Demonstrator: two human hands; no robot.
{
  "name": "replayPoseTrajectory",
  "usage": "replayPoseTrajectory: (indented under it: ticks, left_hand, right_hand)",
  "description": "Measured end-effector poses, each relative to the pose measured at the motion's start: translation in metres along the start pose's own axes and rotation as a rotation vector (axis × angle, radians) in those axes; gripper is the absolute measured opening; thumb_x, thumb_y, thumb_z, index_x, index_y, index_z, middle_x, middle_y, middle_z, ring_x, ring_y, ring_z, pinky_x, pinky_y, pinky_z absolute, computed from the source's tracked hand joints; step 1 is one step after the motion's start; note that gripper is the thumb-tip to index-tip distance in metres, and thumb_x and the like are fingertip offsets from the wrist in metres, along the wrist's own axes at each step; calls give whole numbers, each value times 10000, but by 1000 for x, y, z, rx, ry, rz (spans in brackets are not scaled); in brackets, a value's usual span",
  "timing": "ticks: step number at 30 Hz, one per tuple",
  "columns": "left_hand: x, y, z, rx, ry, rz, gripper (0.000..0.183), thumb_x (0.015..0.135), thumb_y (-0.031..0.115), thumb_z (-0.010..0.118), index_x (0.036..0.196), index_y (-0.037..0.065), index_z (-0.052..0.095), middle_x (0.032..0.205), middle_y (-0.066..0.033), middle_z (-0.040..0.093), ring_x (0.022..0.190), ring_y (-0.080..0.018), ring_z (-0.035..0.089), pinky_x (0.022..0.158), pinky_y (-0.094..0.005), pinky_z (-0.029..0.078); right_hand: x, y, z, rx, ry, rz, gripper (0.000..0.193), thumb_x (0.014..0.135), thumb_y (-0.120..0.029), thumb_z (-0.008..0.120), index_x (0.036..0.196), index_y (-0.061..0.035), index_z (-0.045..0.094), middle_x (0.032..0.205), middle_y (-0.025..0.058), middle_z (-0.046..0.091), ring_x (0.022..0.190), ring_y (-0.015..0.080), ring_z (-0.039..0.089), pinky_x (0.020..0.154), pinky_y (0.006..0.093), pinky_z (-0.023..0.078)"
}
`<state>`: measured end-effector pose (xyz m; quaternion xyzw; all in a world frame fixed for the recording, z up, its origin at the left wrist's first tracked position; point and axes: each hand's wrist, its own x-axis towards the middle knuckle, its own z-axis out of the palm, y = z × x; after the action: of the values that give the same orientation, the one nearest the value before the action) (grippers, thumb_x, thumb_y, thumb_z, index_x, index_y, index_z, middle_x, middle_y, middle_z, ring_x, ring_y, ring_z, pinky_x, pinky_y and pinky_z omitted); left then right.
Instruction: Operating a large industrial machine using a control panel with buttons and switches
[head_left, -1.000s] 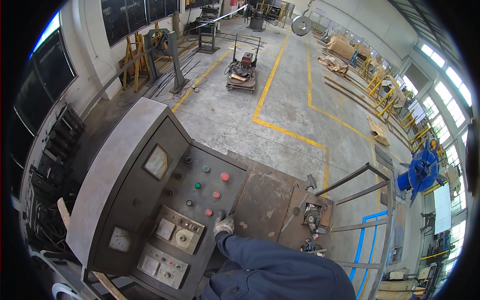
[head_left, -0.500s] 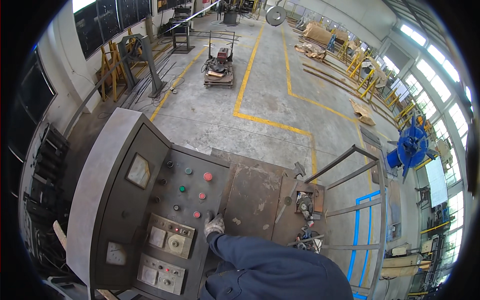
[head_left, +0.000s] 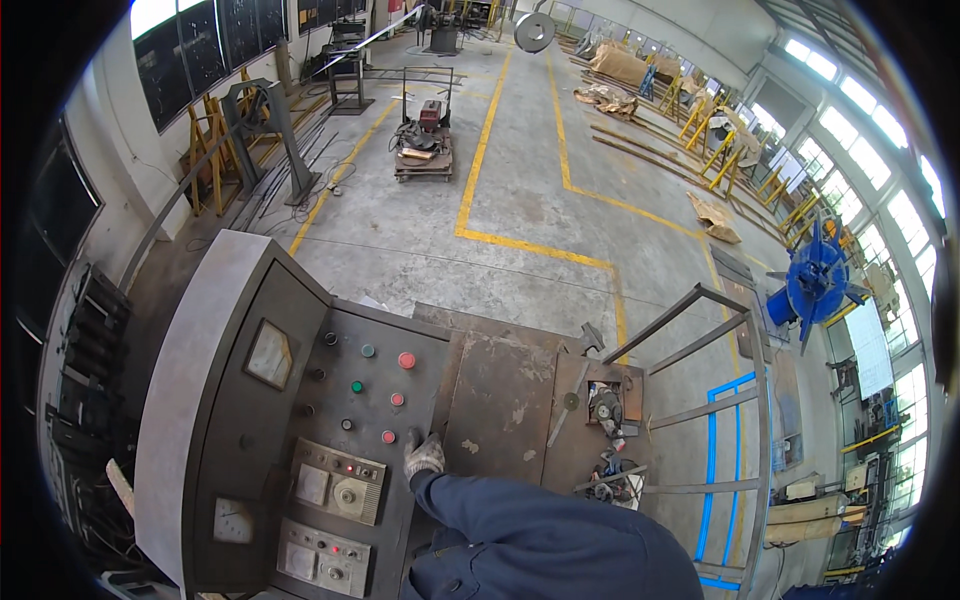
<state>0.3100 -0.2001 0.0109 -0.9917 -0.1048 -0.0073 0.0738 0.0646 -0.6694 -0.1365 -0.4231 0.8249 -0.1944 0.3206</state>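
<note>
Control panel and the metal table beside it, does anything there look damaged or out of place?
Yes. On the control panel, the upper gauge looks stained yellow-brown. The brown tabletop shows pale patches, as if its coating were scraped, and tools lie jumbled toward its right side. Nothing spilled stands out.

Dark console point(head_left: 190, 400) dotted red and green

Lower left, the grey-brown panel point(head_left: 392, 520) carries red buttons point(head_left: 406, 360) and a green button point(head_left: 358, 387). Lower centre, the sleeve point(head_left: 550, 510) is navy and the gloved hand point(head_left: 425, 457) off-white; the tabletop point(head_left: 500, 395) is brown with pale blotches. Upper centre, yellow lines point(head_left: 535, 245) stripe the grey floor point(head_left: 520, 205). Right, the bladed machine point(head_left: 816, 280) is blue.
</note>
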Motion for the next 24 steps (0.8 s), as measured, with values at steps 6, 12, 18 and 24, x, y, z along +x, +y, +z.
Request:
replayPoseTrajectory:
  ticks: [6,12,18,24]
  left_hand:
    - [2,4,-1,0,6,15,1164,648,761,803,1490,44,439,1084,-169,711,887,-371,733,718,-494,598]
    - [6,6,-1,-1,6,18,1168,645,768,800,1487,43,441,1081,-167,711,883,-370,733,714,-494,598]
    - [7,4,-1,2,7,17,1171,641,775,797,1484,42,443,1079,-166,711,879,-370,733,711,-494,598]
    - [8,5,-2,4,7,22,1175,638,782,793,1481,41,445,1076,-165,711,875,-369,733,707,-494,597]
  right_hand:
    - [1,0,-1,14,-16,-6,649,978,-590,542,1124,41,590,1087,307,672,1031,467,664,903,518,527]
    - [-2,-2,-5,28,-5,-8,617,965,-549,585,1128,45,580,1083,309,672,1033,472,663,900,519,528]
    - [-1,-7,-11,41,-42,17,586,948,-497,648,1150,46,560,1088,315,671,1050,468,661,906,515,531]
    - [-2,-3,-5,21,2,-7,641,980,-574,550,1114,52,593,1071,316,679,1017,477,668,893,518,529]
